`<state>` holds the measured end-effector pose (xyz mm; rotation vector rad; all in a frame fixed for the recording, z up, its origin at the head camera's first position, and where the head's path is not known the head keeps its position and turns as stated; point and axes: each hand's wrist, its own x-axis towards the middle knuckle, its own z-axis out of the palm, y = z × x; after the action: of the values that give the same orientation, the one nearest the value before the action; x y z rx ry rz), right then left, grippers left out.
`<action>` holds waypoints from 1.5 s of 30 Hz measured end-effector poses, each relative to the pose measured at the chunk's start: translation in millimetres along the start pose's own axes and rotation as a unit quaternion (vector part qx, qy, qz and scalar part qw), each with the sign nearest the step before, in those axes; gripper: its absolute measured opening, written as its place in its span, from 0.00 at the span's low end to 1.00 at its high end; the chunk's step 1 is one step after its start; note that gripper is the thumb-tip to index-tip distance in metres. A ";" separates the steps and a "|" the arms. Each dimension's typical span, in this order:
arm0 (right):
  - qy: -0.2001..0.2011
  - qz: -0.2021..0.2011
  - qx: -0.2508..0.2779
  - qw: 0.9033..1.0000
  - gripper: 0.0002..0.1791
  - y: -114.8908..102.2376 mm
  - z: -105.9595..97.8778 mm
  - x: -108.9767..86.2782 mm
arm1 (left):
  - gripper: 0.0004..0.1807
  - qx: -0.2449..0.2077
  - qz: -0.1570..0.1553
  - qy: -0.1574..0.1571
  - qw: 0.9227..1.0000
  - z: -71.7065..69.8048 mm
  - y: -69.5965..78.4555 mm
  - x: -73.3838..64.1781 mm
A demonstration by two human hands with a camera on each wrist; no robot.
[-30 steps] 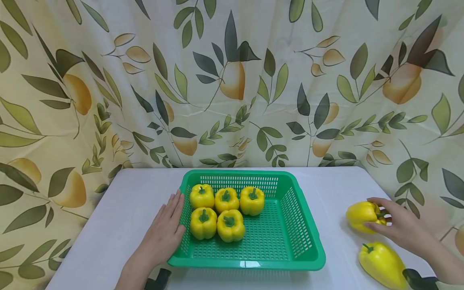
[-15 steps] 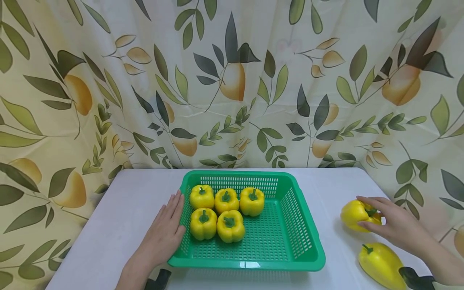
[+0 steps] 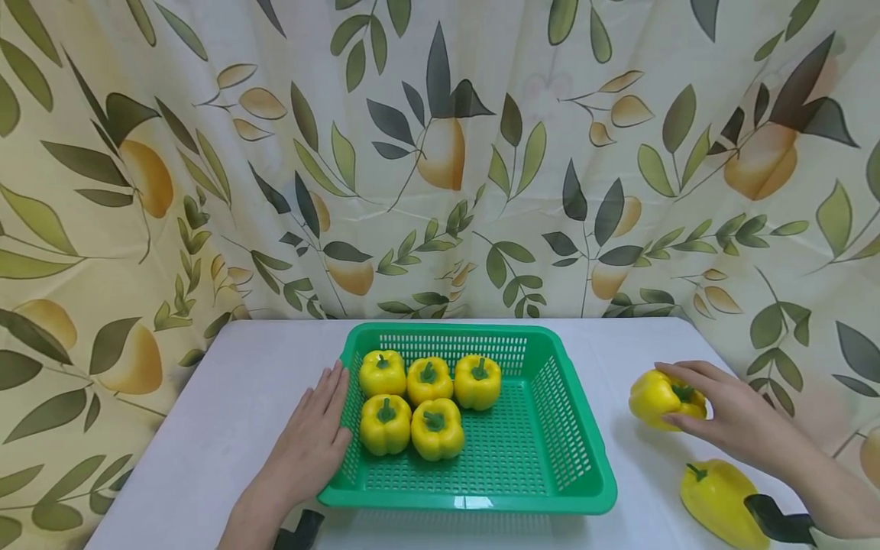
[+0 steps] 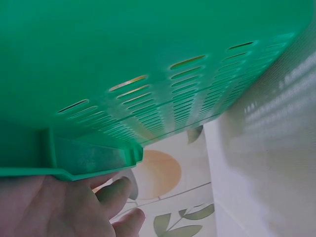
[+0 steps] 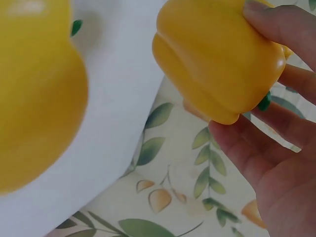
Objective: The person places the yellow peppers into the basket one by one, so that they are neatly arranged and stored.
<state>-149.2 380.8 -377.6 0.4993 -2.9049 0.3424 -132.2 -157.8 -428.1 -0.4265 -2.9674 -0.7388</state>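
Observation:
My right hand (image 3: 736, 416) grips a yellow bell pepper (image 3: 653, 399) on its side above the right of the table, thumb and fingers around its stem end. In the right wrist view the same bell pepper (image 5: 212, 54) shows its blocky lower end between thumb and fingers. A longer yellow pepper (image 3: 722, 500) lies just in front, partly covered by the wrist strap. My left hand (image 3: 309, 431) rests flat, fingers straight, along the left rim of a green plastic basket (image 3: 577, 412). In the left wrist view that hand (image 4: 69, 207) is under the rim's edge.
Several yellow bell peppers (image 3: 386, 425) stand upright with stems up in the left half of the basket. A white-covered table (image 3: 275, 359) carries everything. Behind and at both sides hangs a patterned curtain (image 3: 481, 229) with leaves and fruit.
My right hand has moved left and slightly up with the bell pepper in it, toward the basket. The left hand, the basket and its peppers have stayed put.

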 end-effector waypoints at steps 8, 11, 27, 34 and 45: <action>0.020 -0.035 -0.009 0.999 0.39 -15.3 -5.1 8.1 | 0.38 0.003 0.004 0.005 1.000 0.0 -0.2 -0.3; 0.034 -0.052 -0.017 0.998 0.39 -21.8 -7.5 10.2 | 0.38 0.004 0.004 0.006 1.000 -0.2 -0.5 0.0; 0.033 -0.097 -0.034 0.994 0.40 -54.2 -19.1 25.7 | 0.38 0.001 0.004 0.009 1.000 -0.4 -0.5 0.2; 0.023 -0.114 -0.020 0.993 0.41 -65.0 -22.3 32.7 | 0.38 -0.001 0.001 0.004 1.000 -0.3 0.2 -0.3; 0.046 -0.137 0.003 0.990 0.37 -88.5 -18.0 45.9 | 0.38 -0.001 0.002 0.006 1.000 0.0 -0.3 -0.8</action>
<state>-158.8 290.1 -333.5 0.8468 -2.6998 0.3250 -131.5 -158.3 -428.3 -0.4248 -2.9535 -0.7417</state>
